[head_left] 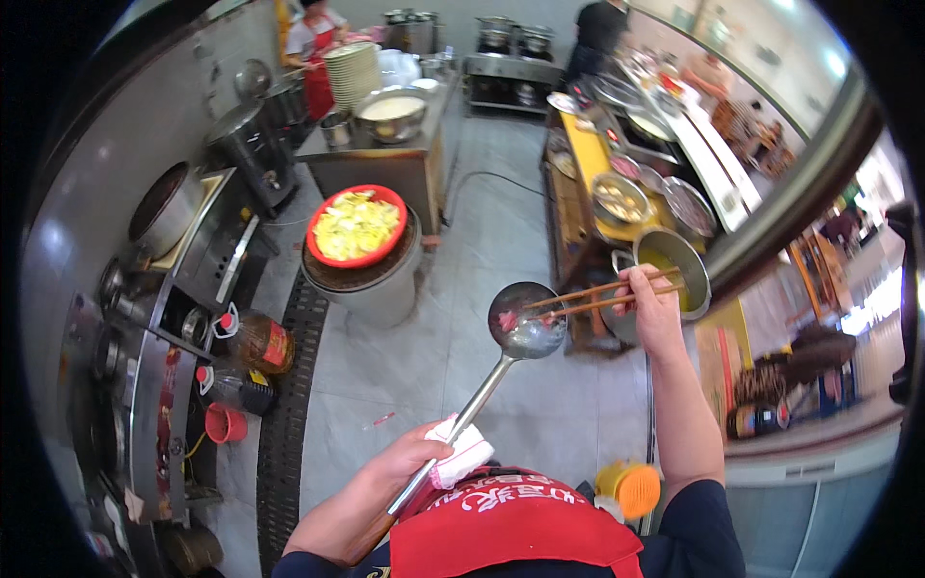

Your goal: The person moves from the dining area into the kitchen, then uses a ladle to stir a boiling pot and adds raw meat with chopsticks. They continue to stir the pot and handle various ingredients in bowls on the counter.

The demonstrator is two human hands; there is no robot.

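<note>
My left hand (415, 451) grips the steel handle of a large ladle (527, 347), with a folded white cloth (466, 449) beside the fingers. Small pink pieces, apparently meat (509, 320), lie in the ladle's bowl. In my right hand (650, 303) is a pair of wooden chopsticks (600, 296), held slightly apart, their tips inside the ladle bowl. Behind the right hand stands a metal pot (697, 278) holding yellowish liquid.
A red basin (402, 230) of cut yellow-green vegetables rests on a covered bin (390, 296) ahead. Stoves and oil jugs (264, 347) line the left. Along the right, a yellow-topped table (589, 155) bears bowls. Other people (318, 50) stand farther off.
</note>
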